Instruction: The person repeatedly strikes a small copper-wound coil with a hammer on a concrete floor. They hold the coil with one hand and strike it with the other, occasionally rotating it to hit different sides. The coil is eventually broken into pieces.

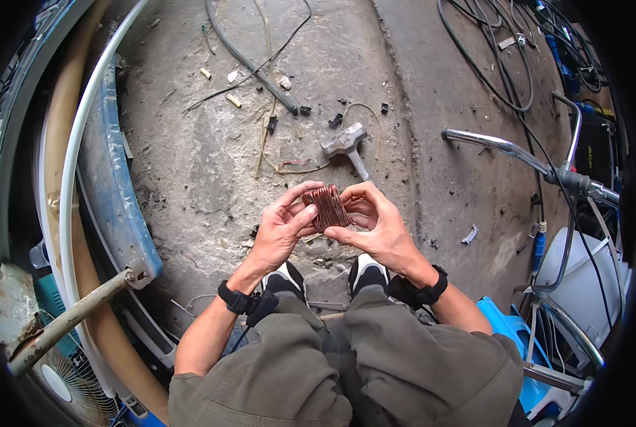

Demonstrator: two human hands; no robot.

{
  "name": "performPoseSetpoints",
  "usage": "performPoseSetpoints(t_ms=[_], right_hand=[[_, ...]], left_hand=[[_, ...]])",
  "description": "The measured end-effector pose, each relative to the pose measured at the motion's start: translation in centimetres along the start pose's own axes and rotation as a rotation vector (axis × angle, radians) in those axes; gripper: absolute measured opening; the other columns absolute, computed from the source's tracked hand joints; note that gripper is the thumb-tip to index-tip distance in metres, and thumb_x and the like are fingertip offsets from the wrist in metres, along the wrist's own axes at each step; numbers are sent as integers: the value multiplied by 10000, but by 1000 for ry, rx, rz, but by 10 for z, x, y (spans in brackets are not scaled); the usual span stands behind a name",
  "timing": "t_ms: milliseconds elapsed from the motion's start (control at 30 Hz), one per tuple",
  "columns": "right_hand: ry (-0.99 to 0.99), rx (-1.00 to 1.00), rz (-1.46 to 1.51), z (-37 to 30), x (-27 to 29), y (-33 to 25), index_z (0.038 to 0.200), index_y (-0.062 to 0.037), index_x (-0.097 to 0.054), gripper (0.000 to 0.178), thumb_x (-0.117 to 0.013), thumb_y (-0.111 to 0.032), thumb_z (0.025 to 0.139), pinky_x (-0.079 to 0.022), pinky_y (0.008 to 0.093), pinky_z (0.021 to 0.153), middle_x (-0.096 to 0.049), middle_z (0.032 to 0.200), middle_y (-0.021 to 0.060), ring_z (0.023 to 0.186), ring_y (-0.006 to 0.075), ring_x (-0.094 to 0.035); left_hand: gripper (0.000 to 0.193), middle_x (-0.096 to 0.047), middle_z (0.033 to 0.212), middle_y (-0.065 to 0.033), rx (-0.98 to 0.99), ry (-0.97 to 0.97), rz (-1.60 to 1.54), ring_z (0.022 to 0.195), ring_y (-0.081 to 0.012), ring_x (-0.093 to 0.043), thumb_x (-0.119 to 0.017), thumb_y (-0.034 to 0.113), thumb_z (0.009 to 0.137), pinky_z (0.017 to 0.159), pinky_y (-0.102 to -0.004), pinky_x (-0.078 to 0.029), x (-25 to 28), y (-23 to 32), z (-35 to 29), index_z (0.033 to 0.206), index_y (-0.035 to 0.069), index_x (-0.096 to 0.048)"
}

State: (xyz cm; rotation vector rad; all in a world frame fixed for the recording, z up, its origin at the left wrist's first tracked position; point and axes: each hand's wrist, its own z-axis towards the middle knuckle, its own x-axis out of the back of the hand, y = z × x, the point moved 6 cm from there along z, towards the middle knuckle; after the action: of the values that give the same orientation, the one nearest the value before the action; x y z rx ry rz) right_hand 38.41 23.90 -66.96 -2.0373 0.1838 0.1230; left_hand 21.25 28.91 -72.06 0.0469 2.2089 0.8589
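Observation:
Between my two hands is a small block of reddish-brown copper wire windings point(327, 208), its strands lying side by side. My left hand point(287, 222) grips its left side, with the thumb laid across the front. On the right side, my right hand point(376, 222) has its thumb at the lower edge and its fingers bent behind, partly hidden. The block is held up off the floor, above my shoes. Just beyond it on the concrete lies a hammer point(346, 141) with a worn metal head, its handle pointing back toward my right hand.
Black cable pieces point(336, 121) and a thick grey cable point(261, 77) lie on the dirty concrete floor point(204, 156). Long curved panels and a blue one point(111, 164) stand at left, near a rusty pipe point(69, 320). At right are a chrome tube frame point(499, 144) and coiled hoses point(503, 78).

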Motion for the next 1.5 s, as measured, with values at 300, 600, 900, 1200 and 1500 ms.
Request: performPoseSetpoints(t_ms=[300, 600, 900, 1200, 1500], right_hand=[[-22, 89, 149, 3, 12, 8, 1402, 32, -614, 537, -841, -30, 919, -482, 391, 1189, -652, 1347, 125, 1317, 214, -630], [-114, 76, 147, -5, 20, 0, 1393, -9, -667, 526, -846, 6, 898, -495, 399, 1175, -567, 1362, 85, 1331, 217, -599], [-57, 62, 155, -9, 27, 10, 1315, -18, -610, 523, -875, -5, 864, -502, 383, 1167, -604, 1328, 88, 1323, 208, -598], [-1, 66, 100, -4, 27, -1, 1344, -33, -553, 632, -925, -43, 834, -508, 354, 1121, -664, 1292, 104, 1228, 176, -642], [31, 115, -169, 3, 17, -1, 1343, -13, -643, 604, -944, -191, 850, -539, 339, 1007, -708, 1211, 65, 1113, 151, -665]], left_hand=[[461, -630, 1442, -124, -202, -25, 268, 1293, -206, -658, -671, -10, 1047, 1127, -373, -562, -1, 11, 3, 1470, 46, -497], [628, -607, 1513, -161, -505, -100, 854, 1372, -275, -632, -749, -101, 917, 1133, -392, -568, -22, 32, -11, 1498, 58, -572], [574, -578, 1542, -174, -295, -164, 609, 1396, -270, -607, -762, -73, 940, 1172, -401, -533, -25, 33, -7, 1477, 26, -585], [447, -665, 1439, -124, -78, -60, 385, 1300, -197, -660, -722, 52, 1033, 1123, -344, -545, -12, 16, -6, 1459, -8, -602], [448, -688, 1324, -84, 24, -61, 154, 1232, -172, -676, -552, 307, 1155, 1086, -350, -554, -8, -10, 0, 1507, 30, -549]])
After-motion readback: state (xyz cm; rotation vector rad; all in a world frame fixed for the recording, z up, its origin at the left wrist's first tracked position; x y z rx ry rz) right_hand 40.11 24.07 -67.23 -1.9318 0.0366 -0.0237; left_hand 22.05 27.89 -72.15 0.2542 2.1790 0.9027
